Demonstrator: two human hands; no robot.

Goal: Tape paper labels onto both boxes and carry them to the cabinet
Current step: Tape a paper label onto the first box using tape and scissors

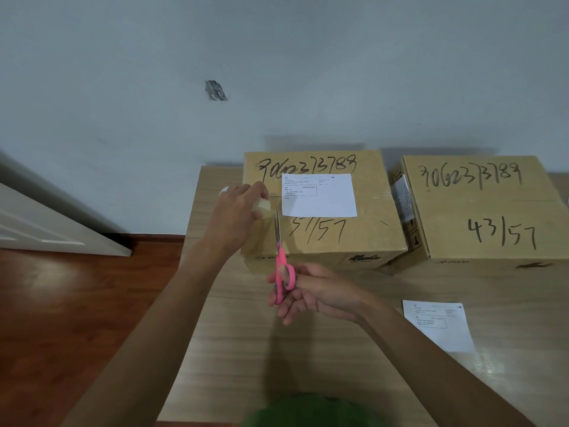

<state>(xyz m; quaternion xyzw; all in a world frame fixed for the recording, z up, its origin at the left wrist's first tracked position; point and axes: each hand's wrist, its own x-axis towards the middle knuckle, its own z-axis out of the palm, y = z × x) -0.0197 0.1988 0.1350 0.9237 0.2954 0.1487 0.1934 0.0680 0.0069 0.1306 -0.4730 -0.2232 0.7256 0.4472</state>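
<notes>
Two stiff boxes, the labelled one (323, 211) probably needing both hands under its base; left hand (237, 217) pinches sticky, limp tape (261, 208); right hand (314, 291) grips pink scissors (281, 272).

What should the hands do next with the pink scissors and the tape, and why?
Probably snip the tape. The left hand holds the tape roll by the left box, and the scissors in the right hand point up at the stretched strip beside the paper label.
</notes>
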